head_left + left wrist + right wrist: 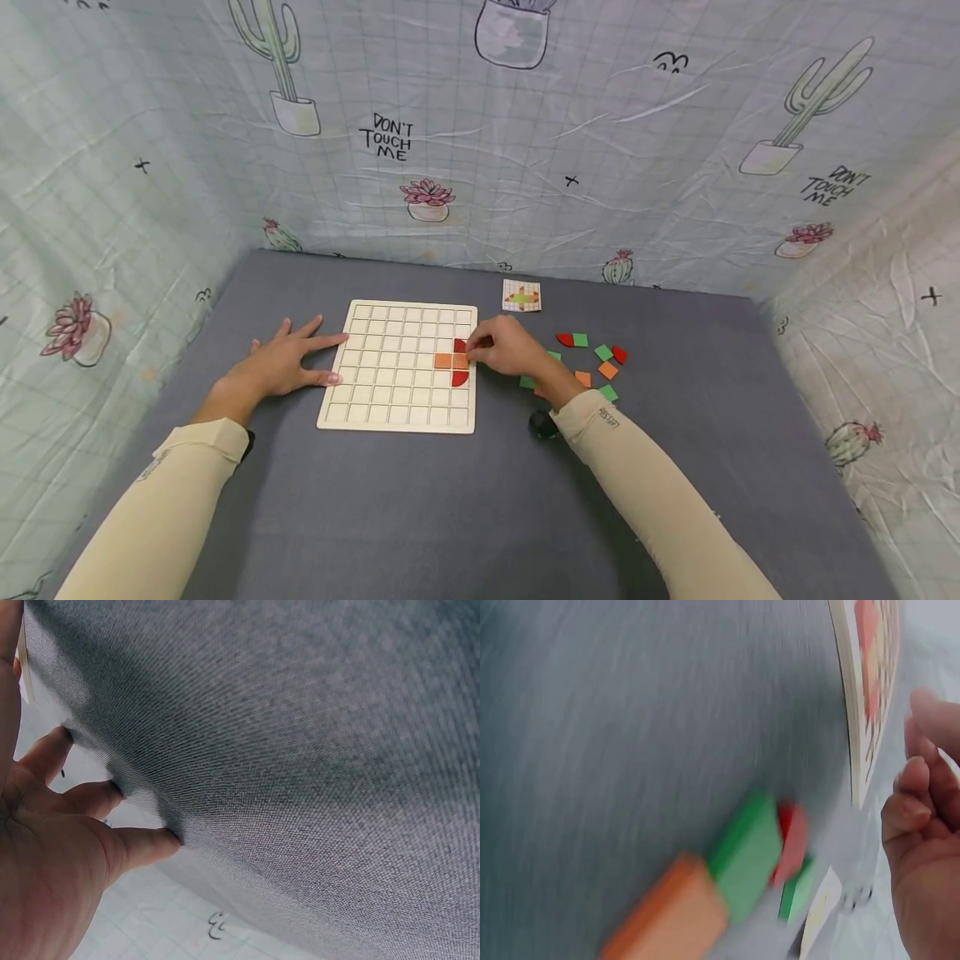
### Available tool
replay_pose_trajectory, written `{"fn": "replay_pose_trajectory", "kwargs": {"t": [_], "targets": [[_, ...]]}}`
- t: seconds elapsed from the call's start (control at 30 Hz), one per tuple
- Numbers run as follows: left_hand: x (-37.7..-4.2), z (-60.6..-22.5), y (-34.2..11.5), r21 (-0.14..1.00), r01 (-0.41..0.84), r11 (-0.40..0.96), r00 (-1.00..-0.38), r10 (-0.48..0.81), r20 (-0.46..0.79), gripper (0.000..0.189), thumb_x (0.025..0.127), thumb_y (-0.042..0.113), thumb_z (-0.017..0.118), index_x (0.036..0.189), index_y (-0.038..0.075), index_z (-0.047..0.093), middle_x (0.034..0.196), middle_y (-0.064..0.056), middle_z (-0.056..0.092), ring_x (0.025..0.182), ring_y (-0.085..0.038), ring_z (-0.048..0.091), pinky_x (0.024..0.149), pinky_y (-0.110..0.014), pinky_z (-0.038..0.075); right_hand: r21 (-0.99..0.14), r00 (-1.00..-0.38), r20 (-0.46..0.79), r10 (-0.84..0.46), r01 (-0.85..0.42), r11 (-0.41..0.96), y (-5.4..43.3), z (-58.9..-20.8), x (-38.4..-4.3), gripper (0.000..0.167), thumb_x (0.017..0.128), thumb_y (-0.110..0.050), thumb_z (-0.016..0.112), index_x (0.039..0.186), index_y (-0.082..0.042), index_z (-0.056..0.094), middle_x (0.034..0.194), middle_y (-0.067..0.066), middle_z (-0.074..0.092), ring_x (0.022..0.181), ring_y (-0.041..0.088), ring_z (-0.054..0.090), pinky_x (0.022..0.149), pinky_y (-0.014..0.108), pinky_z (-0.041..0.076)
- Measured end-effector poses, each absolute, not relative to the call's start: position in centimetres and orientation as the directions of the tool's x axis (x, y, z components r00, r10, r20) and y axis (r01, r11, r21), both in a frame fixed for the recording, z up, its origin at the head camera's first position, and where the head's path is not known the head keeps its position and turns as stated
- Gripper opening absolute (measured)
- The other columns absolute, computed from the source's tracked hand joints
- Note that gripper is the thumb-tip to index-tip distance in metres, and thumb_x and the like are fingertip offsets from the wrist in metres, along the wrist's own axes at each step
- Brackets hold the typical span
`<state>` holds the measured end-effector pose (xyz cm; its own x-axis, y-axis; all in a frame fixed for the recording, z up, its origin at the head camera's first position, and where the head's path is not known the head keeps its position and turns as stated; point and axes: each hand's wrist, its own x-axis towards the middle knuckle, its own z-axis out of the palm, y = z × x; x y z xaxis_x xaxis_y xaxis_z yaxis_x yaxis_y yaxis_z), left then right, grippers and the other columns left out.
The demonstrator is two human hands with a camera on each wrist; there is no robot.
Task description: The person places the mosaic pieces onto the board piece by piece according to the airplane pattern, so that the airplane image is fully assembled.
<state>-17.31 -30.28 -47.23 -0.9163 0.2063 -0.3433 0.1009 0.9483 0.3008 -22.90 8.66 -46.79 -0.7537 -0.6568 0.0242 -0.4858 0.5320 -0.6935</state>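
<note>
A cream gridded board [375, 375] lies on the grey table. On its right side sit two orange squares [443, 361] and two red quarter-round pieces [460, 379]. My left hand [281, 362] spreads its fingers at the board's left edge, index fingertip and thumb tip right at the rim. In the left wrist view, the other fingertips [169, 836] rest on the cloth. My right hand [507, 346] is over the board's right edge, fingers bent, fingertips beside the upper red piece and the right orange square. I cannot tell whether it pinches a piece.
Loose green squares [604, 352], orange squares [607, 370] and red quarter-round pieces [619, 355] lie right of the board, some partly behind my right wrist. A small pattern card [522, 296] lies behind them. A black round object [542, 424] is beside my right sleeve. Printed cloth walls surround the table.
</note>
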Motion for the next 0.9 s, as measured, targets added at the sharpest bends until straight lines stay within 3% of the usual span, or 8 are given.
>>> {"fn": "replay_pose_trajectory", "kwargs": {"t": [0.5, 0.9], "targets": [[-17.2, -47.0, -30.8, 0.31, 0.101, 0.945, -0.914, 0.211, -0.347, 0.092, 0.087, 0.071, 0.069, 0.163, 0.032, 0.037, 0.175, -0.023, 0.009, 0.152, -0.068, -0.002, 0.105, -0.093, 0.006, -0.713, -0.801, -0.013, -0.598, -0.412, 0.568, 17.3, -46.1, -22.9, 0.007, 0.092, -0.002, 0.076, 0.096, 0.0, 0.082, 0.097, 0.015, 0.078, 0.076, 0.013, 0.065, 0.068, 0.027, 0.054], [-17.3, -46.9, -30.2, 0.316, 0.097, 0.944, -0.909, 0.213, -0.359, 0.091, 0.088, 0.07, 0.069, 0.164, 0.032, 0.036, 0.175, -0.022, 0.008, 0.153, -0.067, -0.003, 0.106, -0.093, 0.005, -0.635, -0.8, -0.073, -0.596, -0.423, 0.646, 20.6, -47.8, -20.2, 0.018, 0.086, -0.017, 0.087, 0.099, -0.007, 0.08, 0.091, 0.003, 0.072, 0.076, 0.01, 0.058, 0.068, 0.025, 0.05]]}}
